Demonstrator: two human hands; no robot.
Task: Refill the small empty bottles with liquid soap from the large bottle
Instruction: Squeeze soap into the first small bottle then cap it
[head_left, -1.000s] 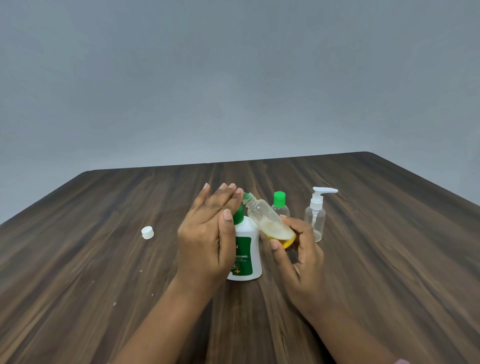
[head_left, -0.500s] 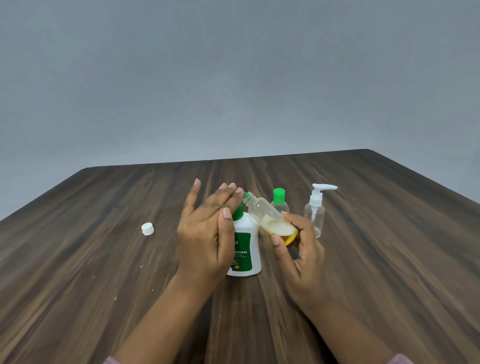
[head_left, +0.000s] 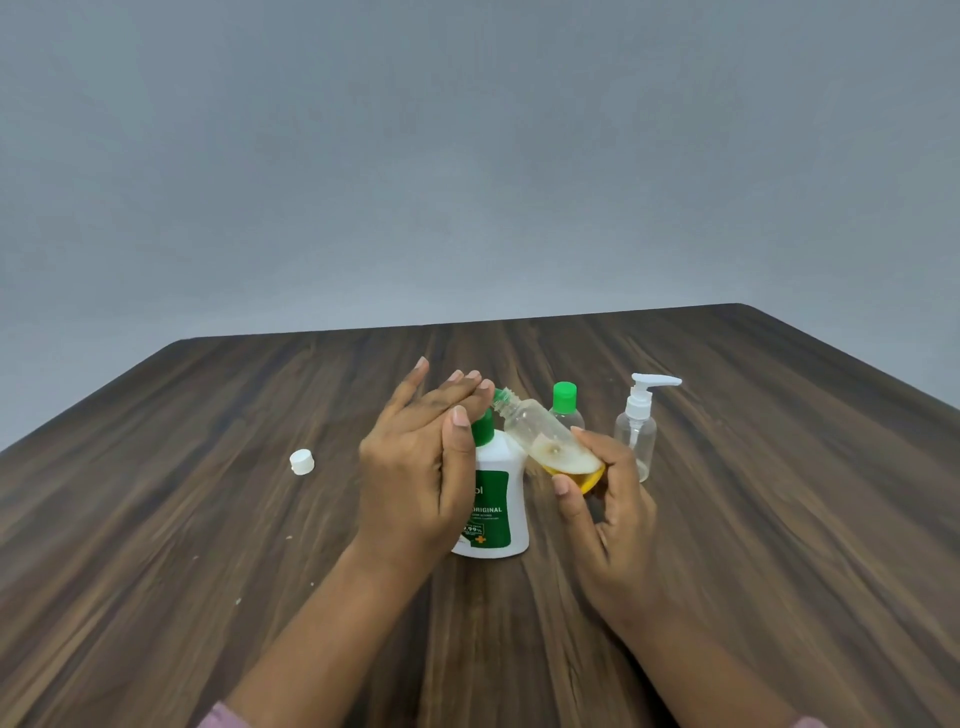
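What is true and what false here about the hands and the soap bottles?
1. The right hand holds a small clear plastic bottle tilted, amber liquid in its base. True.
2. That bottle is capped. False: its neck is open.
3. A small white round cap lies on the dark wooden table. True.
4. The clear pump bottle with a white pump lies on its side. False: it stands upright.
5. The left hand grips the large white bottle with a green cap. False: its fingers are straight, holding nothing.

Dark wood-grain table (head_left: 727, 519) before plain grey wall (head_left: 467, 156).
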